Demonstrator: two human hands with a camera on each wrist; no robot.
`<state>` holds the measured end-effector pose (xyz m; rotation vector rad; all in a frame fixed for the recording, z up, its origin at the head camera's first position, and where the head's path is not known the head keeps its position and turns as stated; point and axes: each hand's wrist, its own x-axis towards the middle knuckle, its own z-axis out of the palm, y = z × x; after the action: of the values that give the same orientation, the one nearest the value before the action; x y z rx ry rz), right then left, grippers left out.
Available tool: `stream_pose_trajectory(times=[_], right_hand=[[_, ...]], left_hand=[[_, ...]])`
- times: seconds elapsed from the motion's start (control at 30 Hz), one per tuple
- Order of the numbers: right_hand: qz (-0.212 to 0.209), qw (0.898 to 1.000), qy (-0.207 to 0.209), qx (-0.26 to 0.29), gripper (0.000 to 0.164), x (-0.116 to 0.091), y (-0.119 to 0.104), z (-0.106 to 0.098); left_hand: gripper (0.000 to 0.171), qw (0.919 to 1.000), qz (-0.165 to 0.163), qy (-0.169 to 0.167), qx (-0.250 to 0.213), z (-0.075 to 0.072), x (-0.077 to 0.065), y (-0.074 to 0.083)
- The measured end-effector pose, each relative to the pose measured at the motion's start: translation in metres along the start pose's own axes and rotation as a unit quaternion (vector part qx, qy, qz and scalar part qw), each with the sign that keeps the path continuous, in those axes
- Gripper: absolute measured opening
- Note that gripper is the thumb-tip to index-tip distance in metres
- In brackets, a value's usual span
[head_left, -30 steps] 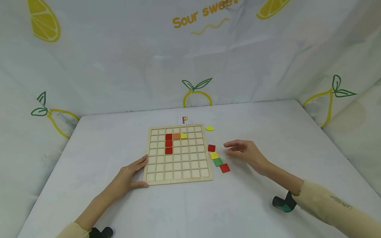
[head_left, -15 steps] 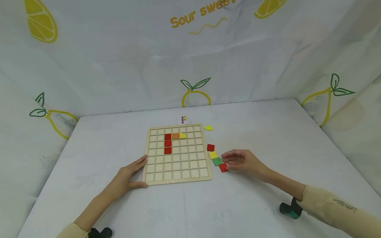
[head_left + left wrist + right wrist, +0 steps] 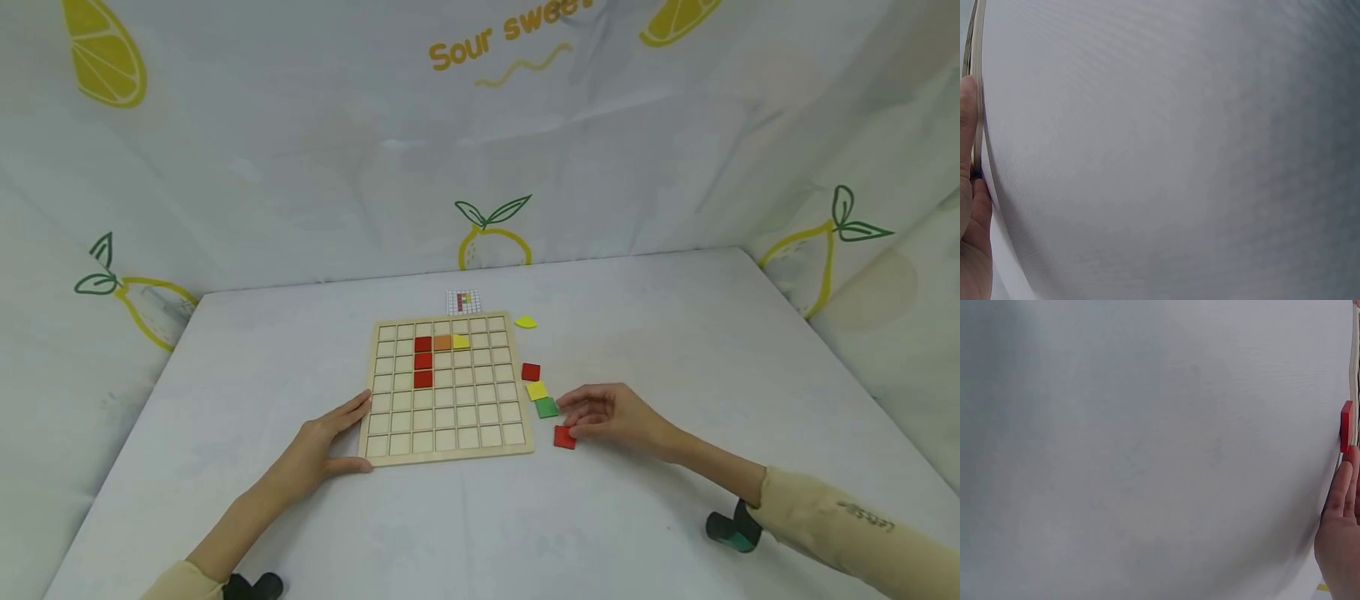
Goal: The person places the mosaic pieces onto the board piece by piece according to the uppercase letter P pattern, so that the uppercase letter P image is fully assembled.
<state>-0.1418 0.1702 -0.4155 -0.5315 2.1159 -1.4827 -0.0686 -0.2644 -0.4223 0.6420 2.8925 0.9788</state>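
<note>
My left hand (image 3: 315, 442) rests against the wooden grid board (image 3: 446, 458), its fingers at the left edge and its thumb by the near left corner. Three red tiles (image 3: 423, 361) stand in a column on the board, with an orange tile (image 3: 442, 342) and a yellow rounded piece (image 3: 461, 342) beside the top one. Right of the board, my right hand (image 3: 618, 415) touches a loose red tile (image 3: 564, 438) with its thumb tip. Its forefinger reaches close to a green tile (image 3: 547, 407). In the right wrist view the red tile (image 3: 1346, 427) lies just past the fingertips.
A yellow tile (image 3: 537, 390) adjoins the green one, with another red tile (image 3: 531, 372) farther back. A yellow rounded piece (image 3: 526, 322) lies by the board's far right corner. Behind the board is a small grid card (image 3: 463, 302) with a coloured pattern. White cloth (image 3: 300, 325) covers the table.
My right hand has come down and nearer to the loose tiles. The nearest red tile has slid slightly toward me, away from the green one, and turned a little. My left hand stays put.
</note>
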Motion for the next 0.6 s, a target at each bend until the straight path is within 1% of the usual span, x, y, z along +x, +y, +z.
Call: stream_pose_trajectory(times=[0.1, 0.2, 0.33, 0.4, 0.5, 0.6], right_hand=[[-0.001, 1.0, 0.009, -0.02, 0.041, -0.003, -0.001, 0.001], [-0.014, 0.997, 0.038, -0.07, 0.039, -0.009, -0.001, 0.005], [-0.038, 0.985, 0.069, -0.153, 0.037, -0.017, -0.001, 0.014], [-0.044, 0.979, 0.08, -0.18, 0.035, -0.019, 0.0, 0.018], [-0.05, 0.973, 0.092, -0.204, 0.032, -0.021, 0.001, 0.022], [-0.06, 0.971, 0.095, -0.21, 0.029, -0.021, 0.002, 0.022]], left_hand=[[0.086, 1.0, -0.003, -0.001, 0.005, 0.0, 0.0, 0.0], [0.086, 1.0, -0.004, -0.002, 0.009, 0.0, 0.001, 0.0], [0.086, 0.9999, -0.001, 0.001, 0.014, 0.0, 0.001, 0.001], [0.086, 0.9998, 0.001, 0.003, 0.018, 0.0, 0.0, 0.001], [0.086, 0.9998, 0.001, 0.002, 0.02, 0.0, 0.0, 0.001], [0.086, 0.9998, 0.001, 0.0, 0.017, 0.0, 0.0, 0.0]])
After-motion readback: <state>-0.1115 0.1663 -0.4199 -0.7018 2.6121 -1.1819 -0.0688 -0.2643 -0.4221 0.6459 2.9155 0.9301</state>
